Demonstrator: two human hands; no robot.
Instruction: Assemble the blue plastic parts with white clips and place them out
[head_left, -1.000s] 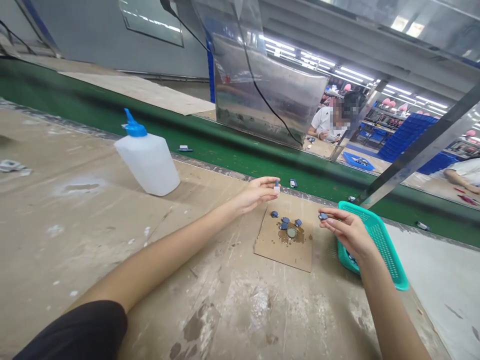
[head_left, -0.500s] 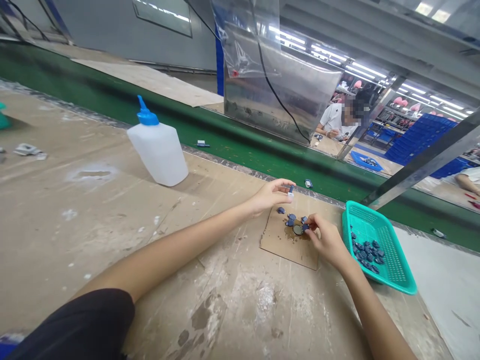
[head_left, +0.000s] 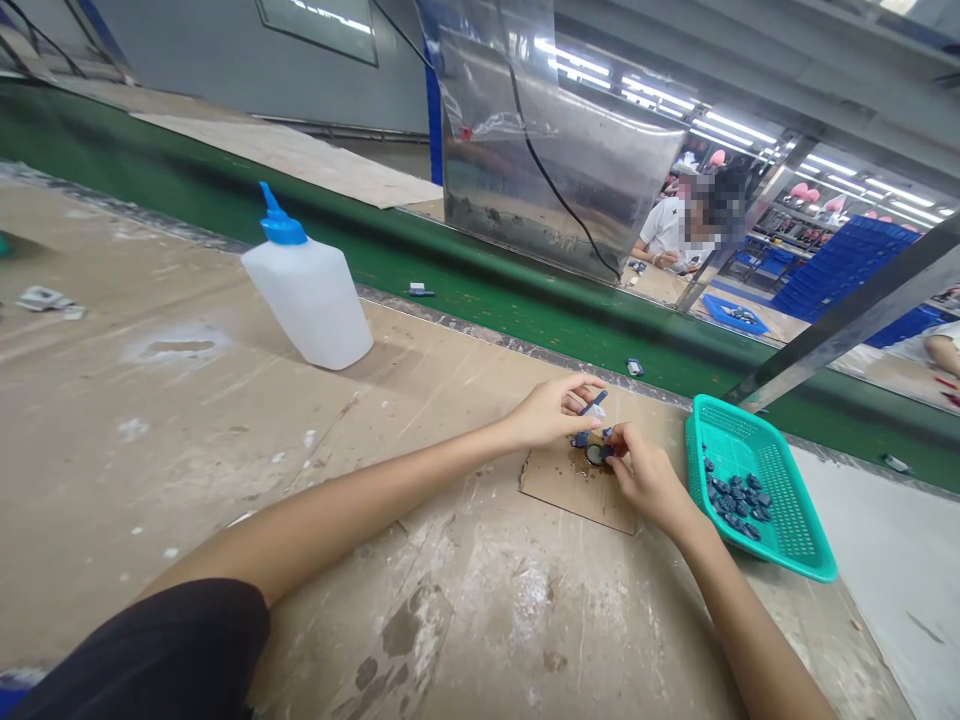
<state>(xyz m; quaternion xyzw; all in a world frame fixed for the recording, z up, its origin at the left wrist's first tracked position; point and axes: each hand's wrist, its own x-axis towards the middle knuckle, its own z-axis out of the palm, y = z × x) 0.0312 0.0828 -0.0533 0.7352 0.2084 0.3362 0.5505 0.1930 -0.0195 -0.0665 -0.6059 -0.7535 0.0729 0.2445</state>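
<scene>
My left hand (head_left: pixel 556 410) holds a small white and dark blue plastic part (head_left: pixel 596 408) between thumb and fingers, above a piece of cardboard (head_left: pixel 566 495). Close beside it, my right hand (head_left: pixel 646 472) pinches a small dark blue piece (head_left: pixel 607 453) at the edge of a shallow round cap (head_left: pixel 595 455). The cap sits on the cardboard in a wet brown stain. Another dark blue piece (head_left: pixel 579 439) lies just behind the cap; my left hand hides part of the cardboard there.
To the right stands a green basket (head_left: pixel 814 545) with several dark blue pieces (head_left: pixel 739 500) in it. A white bottle with a blue nozzle (head_left: pixel 315 305) stands left of centre. Behind the table runs a green conveyor belt (head_left: pixel 510 320) carrying small parts. A co-worker (head_left: pixel 679 235) sits beyond.
My left hand has come right and slightly down with the white and blue part, close to my right hand. My right hand stays by the cap. Parts on the belt have shifted right.
</scene>
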